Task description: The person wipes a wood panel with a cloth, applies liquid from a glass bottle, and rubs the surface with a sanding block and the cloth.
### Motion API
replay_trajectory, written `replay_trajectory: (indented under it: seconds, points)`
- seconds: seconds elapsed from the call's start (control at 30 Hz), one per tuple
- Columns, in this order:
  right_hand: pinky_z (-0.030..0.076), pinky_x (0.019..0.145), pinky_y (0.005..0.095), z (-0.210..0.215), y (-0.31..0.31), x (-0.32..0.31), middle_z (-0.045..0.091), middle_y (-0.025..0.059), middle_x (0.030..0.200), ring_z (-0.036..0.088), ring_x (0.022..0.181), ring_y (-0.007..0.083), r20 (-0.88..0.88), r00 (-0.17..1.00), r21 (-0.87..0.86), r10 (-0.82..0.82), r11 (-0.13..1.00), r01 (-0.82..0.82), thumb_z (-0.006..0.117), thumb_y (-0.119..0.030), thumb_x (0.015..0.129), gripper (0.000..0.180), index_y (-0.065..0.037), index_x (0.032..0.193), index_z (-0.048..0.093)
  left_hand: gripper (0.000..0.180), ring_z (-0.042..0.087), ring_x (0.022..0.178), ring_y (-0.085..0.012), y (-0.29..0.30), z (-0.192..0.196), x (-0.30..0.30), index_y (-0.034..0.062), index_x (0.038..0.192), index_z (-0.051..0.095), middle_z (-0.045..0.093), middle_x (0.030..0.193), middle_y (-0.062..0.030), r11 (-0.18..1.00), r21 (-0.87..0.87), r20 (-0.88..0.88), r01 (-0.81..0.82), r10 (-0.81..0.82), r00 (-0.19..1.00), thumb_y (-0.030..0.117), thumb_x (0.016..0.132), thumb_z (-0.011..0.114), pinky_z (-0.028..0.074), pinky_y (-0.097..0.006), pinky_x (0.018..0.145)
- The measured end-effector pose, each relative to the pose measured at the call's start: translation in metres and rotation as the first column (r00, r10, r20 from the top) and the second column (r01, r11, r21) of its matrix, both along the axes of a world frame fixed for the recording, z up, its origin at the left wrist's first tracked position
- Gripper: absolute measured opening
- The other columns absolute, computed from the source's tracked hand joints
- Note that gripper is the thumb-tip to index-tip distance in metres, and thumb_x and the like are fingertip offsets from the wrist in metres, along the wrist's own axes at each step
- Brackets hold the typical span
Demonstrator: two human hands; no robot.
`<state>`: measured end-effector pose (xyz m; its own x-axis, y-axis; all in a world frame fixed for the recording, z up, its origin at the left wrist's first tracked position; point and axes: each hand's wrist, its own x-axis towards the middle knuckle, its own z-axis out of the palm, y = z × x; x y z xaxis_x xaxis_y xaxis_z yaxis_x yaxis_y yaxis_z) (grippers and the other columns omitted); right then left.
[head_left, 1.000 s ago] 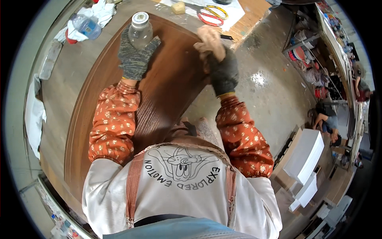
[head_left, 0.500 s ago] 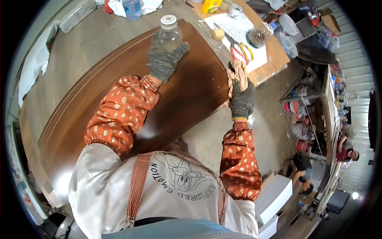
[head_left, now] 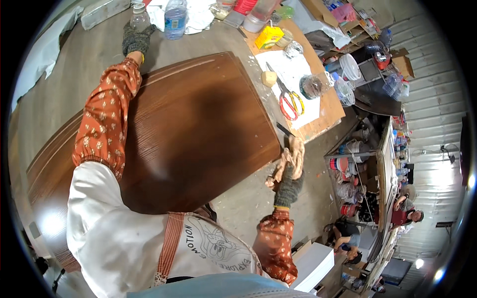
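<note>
My left hand [head_left: 137, 40], in a grey knitted glove, reaches to the far left of the table. Its fingers are wrapped round a clear bottle [head_left: 141, 21] with a white cap. Below it lies a large dark brown wooden panel [head_left: 198, 114] with a curved, grooved edge. My right hand [head_left: 288, 188], gloved too, holds a crumpled tan cloth [head_left: 294, 158] just off the panel's right corner. A thin black stick-like piece [head_left: 284, 130] shows beside the cloth; I cannot tell whether it is held.
On a wooden board [head_left: 330, 111] at the right lie red-and-yellow scissors [head_left: 289, 101], a glass jar [head_left: 311, 87] and a yellow box [head_left: 269, 37]. A tan block [head_left: 269, 78] sits nearby. A water bottle [head_left: 175, 21] stands right of my left hand. Two people are further off at right.
My left hand has carried the bottle from above the panel to the far left. The right hand with the cloth has come nearer to me, and the view has shifted.
</note>
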<state>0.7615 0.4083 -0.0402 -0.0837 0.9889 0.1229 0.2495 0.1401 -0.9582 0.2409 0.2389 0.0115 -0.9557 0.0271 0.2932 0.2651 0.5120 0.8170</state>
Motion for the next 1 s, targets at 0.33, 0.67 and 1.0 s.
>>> replay_trajectory:
  seconds: [0.33,0.67,1.0]
  points:
    - [0.042,0.093,0.0400,0.062,0.021,-0.111,0.058,0.0190,0.112,0.055,0.105,0.0325,0.650,0.670,0.309,0.357,0.682,-0.663,0.068,-0.023,0.082,0.048,0.001,0.121,0.052,0.081,0.051,0.118,-0.0400,0.040,-0.051,-0.074,0.0060,0.143,0.027,0.052,0.128,-0.0238,0.997,0.068,-0.106,0.026,-0.018,0.994,0.046,0.081,0.060,0.040,-0.040,0.099]
    - [0.041,0.095,0.0473,0.065,0.029,-0.212,0.054,0.0165,0.122,0.050,0.113,0.0363,0.888,0.442,0.339,0.124,0.475,-0.812,0.057,-0.046,0.086,0.051,-0.015,0.126,0.053,0.044,0.048,0.120,-0.0378,0.024,-0.054,-0.080,0.0019,0.123,0.050,0.046,0.134,-0.0231,0.873,-0.408,-0.157,0.267,-0.355,0.922,0.029,0.089,0.050,0.041,-0.041,0.098]
    - [0.050,0.073,0.0421,0.038,0.049,-0.374,0.066,0.0185,0.092,0.065,0.084,0.0351,0.788,0.530,0.258,0.314,0.612,-0.747,0.058,-0.046,0.083,0.041,-0.009,0.099,0.067,0.033,0.056,0.106,-0.0320,-0.057,-0.073,0.083,0.0025,0.115,0.057,0.057,0.117,-0.0176,0.775,-0.632,-0.658,0.013,-0.545,0.520,0.020,0.090,0.045,0.045,-0.042,0.093]
